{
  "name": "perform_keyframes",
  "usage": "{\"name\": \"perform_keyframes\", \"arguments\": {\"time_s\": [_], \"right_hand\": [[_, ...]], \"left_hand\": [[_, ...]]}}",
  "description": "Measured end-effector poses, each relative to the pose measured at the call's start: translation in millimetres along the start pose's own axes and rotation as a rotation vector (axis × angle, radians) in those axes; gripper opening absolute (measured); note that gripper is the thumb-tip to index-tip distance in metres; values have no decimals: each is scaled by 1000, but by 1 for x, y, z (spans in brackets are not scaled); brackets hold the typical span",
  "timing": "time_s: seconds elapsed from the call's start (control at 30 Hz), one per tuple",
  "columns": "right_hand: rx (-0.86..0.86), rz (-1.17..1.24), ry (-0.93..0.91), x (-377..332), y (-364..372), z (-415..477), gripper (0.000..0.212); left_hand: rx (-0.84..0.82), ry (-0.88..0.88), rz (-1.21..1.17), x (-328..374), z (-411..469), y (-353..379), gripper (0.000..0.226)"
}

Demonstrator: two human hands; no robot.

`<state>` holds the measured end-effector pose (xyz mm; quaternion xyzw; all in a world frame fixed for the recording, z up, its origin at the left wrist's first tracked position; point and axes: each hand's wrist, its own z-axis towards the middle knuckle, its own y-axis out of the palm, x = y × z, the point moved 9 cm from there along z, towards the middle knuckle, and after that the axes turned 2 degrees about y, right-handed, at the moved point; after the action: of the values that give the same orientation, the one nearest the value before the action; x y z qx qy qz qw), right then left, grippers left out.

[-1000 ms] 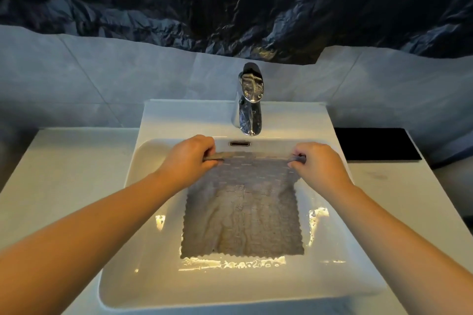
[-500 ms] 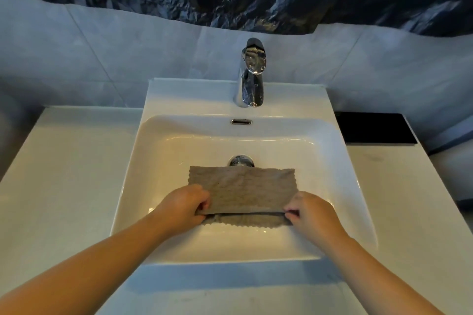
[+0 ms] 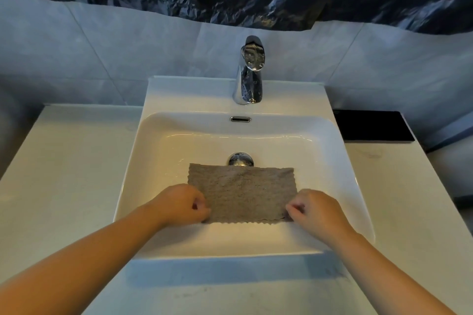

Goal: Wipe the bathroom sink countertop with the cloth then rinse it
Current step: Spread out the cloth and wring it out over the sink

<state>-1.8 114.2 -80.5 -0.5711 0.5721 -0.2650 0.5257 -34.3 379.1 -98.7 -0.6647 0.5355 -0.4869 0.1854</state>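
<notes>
Head view: cloth (image 3: 243, 192) lies in the sink (image 3: 153, 161) basin toward its near edge, long axis left to right, far edge overlapping the drain (image 3: 240, 158). Your left hand (image 3: 179, 204) pinches its near-left corner, your right hand (image 3: 317, 210) the near-right; faucet (image 3: 249, 71) stands beyond, at the far rim.

Hands x2: left hand (image 3: 179, 206) at 7 o'clock, right hand (image 3: 316, 208) at 5. Cloth (image 3: 242, 193) x1, ctr. Sink (image 3: 194, 92) x1. Faucet (image 3: 249, 71) x1 at 12 o'clock. Drain (image 3: 240, 159) x1, overflow slot (image 3: 240, 119) x1, both btwn faucet & cloth. Black slab (image 3: 373, 125) x1 at 2 o'clock. Desk (image 3: 64, 161) x1.
</notes>
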Motion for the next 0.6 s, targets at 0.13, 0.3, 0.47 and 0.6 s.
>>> {"name": "perform_keyframes", "arguments": {"time_s": [0.13, 0.3, 0.47, 0.6], "right_hand": [[124, 73, 26, -1, -22, 24, 20], [140, 105, 139, 11, -16, 67, 19], [154, 44, 259, 19, -17, 88, 13], [75, 102, 200, 25, -19, 92, 11]], "left_hand": [[337, -83, 15, -7, 14, -42, 17], [346, -71, 130, -18, 48, -45, 44], [290, -122, 282, -25, 65, -47, 21], [249, -155, 74, -38, 66, -56, 8]]}}
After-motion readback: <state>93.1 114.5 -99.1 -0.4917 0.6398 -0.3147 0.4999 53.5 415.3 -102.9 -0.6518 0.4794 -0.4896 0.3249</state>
